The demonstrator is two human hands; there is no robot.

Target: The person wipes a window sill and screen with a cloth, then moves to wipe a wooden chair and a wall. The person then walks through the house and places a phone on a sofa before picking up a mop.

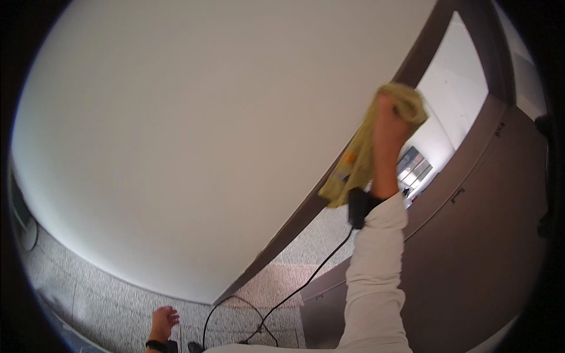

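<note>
My right hand is raised and grips a yellow cloth. The cloth bunches over the fist and drapes down beside the forearm, over the dark brown door frame. Whether it presses on the frame cannot be told. A black device sits at the right wrist, below a pushed-up white sleeve. Low at the left, my left hand hangs above the floor, its fingers loosely bent and nothing visible in them. A black band circles that wrist.
A broad white wall fills the left and middle. At the right stands a brown door with metal hinges. A black cable runs from the wrist device and loops over the speckled tile floor. Through the doorway, a window shows.
</note>
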